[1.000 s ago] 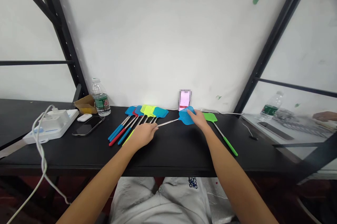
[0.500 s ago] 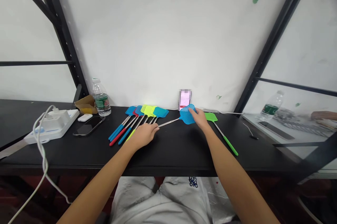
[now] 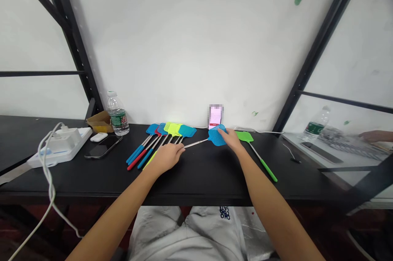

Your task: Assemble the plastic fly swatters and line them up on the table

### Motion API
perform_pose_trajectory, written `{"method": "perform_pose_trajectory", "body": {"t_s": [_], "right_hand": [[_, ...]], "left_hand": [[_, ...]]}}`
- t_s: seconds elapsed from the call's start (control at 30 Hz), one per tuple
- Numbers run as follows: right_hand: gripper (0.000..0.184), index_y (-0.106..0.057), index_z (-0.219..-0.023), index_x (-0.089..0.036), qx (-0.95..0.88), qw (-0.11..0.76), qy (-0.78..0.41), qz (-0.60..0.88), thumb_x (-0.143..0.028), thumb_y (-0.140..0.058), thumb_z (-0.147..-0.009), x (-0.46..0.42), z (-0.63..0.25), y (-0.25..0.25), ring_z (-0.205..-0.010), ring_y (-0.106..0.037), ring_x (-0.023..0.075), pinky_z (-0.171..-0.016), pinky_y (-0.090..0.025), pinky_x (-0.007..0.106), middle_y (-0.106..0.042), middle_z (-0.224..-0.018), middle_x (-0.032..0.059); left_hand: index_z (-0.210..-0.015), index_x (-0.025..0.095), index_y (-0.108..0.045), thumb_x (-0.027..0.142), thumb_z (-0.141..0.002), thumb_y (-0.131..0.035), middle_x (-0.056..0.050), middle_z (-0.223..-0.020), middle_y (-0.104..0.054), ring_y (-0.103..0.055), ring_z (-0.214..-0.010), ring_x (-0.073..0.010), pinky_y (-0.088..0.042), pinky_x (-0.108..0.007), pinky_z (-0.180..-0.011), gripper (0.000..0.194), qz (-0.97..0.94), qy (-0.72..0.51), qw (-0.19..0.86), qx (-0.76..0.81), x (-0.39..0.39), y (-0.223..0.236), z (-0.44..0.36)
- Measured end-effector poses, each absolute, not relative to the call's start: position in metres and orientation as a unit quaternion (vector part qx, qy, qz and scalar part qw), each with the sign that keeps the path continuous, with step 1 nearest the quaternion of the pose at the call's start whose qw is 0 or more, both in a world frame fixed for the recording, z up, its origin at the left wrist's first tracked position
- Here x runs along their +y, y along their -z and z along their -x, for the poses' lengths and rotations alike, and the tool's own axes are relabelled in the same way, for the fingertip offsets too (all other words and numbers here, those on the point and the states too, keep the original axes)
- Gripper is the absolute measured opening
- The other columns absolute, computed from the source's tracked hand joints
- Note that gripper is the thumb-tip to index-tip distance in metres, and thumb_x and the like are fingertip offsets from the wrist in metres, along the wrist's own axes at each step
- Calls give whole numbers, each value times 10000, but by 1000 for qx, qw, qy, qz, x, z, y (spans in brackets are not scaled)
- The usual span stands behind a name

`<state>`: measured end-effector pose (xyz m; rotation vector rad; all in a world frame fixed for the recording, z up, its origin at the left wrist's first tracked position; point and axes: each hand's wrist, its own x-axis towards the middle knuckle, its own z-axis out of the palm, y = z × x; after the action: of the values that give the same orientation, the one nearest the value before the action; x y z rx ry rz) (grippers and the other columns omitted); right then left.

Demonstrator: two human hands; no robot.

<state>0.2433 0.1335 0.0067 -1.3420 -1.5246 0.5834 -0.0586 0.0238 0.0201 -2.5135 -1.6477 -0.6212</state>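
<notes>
A blue fly swatter (image 3: 217, 136) is stretched between my two hands above the black table. My left hand (image 3: 168, 158) is closed around its handle end, with the thin metal rod running out to the right. The fingers of my right hand (image 3: 229, 138) pinch the blue mesh head at its right side. Beyond and left of my left hand lies a row of swatters with blue, red and yellow-green heads, such as the yellow-green one (image 3: 175, 129) and the blue one (image 3: 188, 131); my hand hides part of their handles. A green swatter (image 3: 245, 136) lies to the right of my right hand.
A lit phone (image 3: 215, 116) leans against the wall behind the blue swatter. At the left are a water bottle (image 3: 118, 117), a dark phone (image 3: 103, 147), a white case (image 3: 99, 137), a cardboard box (image 3: 100, 123) and a power strip (image 3: 68, 148) with cables. Black posts frame both sides.
The blue swatter's head and my right hand have shifted slightly left and down. Both hands keep their hold on the swatter.
</notes>
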Motion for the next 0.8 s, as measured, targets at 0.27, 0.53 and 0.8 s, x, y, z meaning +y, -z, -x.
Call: {"method": "perform_pose_trajectory", "body": {"t_s": [0.27,0.53,0.8], "right_hand": [[518,-415,-646,-223,-463,625,-512,365,-716,-381,-802,123,-238,-32,-335,-313,93,-338,-235,223,-417,-434,-44],[533,-545,-712,-177,-661,468,-435,393,-704,-514,-783,101,-192,-14,-369,-391,80,-371,-262,202,-522,-474,-14],[504,-371,-586,-215,-545,521,-551,357,-635,-486,-840,88,-163,-14,-362,-321,83,-379,-208,226,-352,-420,-55]], "left_hand": [[-949,221,-574,411,-988,-269,-59,-782,-664,-623,-739,-219,-345,-274,-618,362,799,207,73,-560,22,-22,52],[-908,213,-547,402,-992,-254,-50,-740,-631,-607,-695,-212,-323,-273,-598,358,801,238,61,-546,20,-21,49],[-915,220,-554,398,-988,-287,-36,-754,-638,-605,-719,-197,-344,-262,-633,329,841,236,26,-486,12,-27,43]]}}
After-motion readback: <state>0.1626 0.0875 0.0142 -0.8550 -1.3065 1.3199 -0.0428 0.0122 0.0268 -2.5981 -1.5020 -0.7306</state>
